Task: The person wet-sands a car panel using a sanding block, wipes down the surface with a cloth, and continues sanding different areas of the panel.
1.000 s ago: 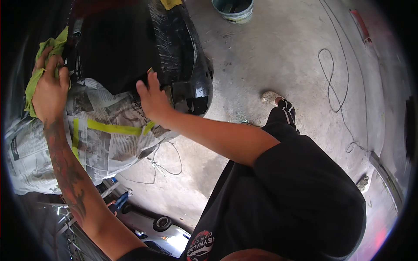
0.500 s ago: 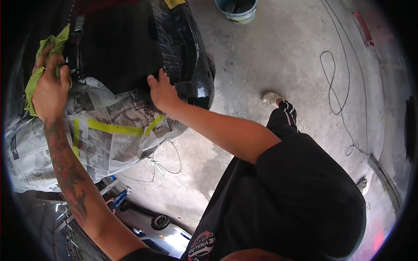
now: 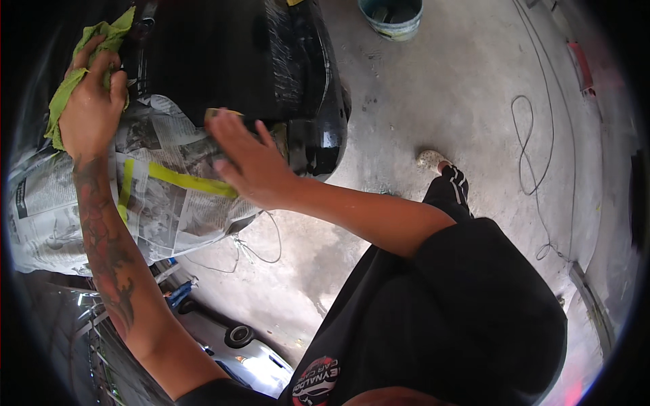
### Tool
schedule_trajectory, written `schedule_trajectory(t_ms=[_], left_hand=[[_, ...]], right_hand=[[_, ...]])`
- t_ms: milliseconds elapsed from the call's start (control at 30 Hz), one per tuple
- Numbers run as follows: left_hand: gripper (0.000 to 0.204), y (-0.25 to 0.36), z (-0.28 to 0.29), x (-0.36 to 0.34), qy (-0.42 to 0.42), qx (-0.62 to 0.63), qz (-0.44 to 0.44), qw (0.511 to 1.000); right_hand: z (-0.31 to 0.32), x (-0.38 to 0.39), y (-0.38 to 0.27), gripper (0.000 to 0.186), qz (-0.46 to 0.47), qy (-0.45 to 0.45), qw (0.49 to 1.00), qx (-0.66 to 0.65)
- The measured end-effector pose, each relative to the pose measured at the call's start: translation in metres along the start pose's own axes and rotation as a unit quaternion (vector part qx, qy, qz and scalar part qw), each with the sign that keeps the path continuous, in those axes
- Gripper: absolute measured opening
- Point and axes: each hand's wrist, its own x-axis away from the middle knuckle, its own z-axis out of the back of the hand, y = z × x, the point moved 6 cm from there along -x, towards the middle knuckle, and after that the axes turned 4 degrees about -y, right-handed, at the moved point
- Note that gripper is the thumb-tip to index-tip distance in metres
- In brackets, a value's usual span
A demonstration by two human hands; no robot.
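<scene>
The glossy black car body panel (image 3: 223, 61) is taking up the upper left of the view and serves as the landmark here. Its surface is shining, apparently wet. Just below it and overlapping its lower edge, sheets of newspaper masking (image 3: 169, 196) are covering the neighbouring bodywork, presumably to shield it from whatever is being worked into the black surface. Strips of yellow-green masking tape (image 3: 193, 181) are running across the paper and holding the sheets down.

The concrete floor (image 3: 433, 101) is lying to the right of the panel, with a thin cable (image 3: 525, 142) looping across it well apart from the panel. A light blue bucket (image 3: 391, 15) is standing on the floor beyond the panel's upper right corner.

The left hand (image 3: 91, 111) is resting at the panel's left edge, its grip closed around a crumpled green cloth (image 3: 74, 81), fingers bunching the fabric against the surface. The right hand (image 3: 247, 159) is lying at the panel's lower edge where black meets paper, fingers extended and close together. A small flat pad (image 3: 223, 115), olive-edged, is showing just beyond the fingertips; whether the fingers are pressing it or merely near it, I cannot tell.

No legible labels are being recorded.
</scene>
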Motion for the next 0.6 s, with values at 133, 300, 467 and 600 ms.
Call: schedule_trajectory(t_ms=[133, 300, 467, 600], left_hand=[[0.015, 0.007, -0.007, -0.009, -0.006, 0.021, 0.007, 1.0], [0.016, 0.002, -0.003, -0.002, 0.008, 0.014, -0.007, 1.0], [0.015, 0.006, -0.004, -0.006, 0.008, 0.024, -0.021, 0.999], [0.015, 0.004, -0.002, -0.005, 0.008, 0.007, -0.027, 1.0]], right_hand=[[0.005, 0.008, 0.037, 0.068, -0.096, -0.002, 0.991, -0.091], [-0.001, -0.008, -0.015, 0.068, 0.041, -0.009, 0.999, 0.013], [0.003, 0.006, 0.027, 0.068, -0.024, -0.015, 0.999, -0.022], [0.001, -0.011, -0.019, 0.068, 0.05, 0.006, 0.999, 0.015]])
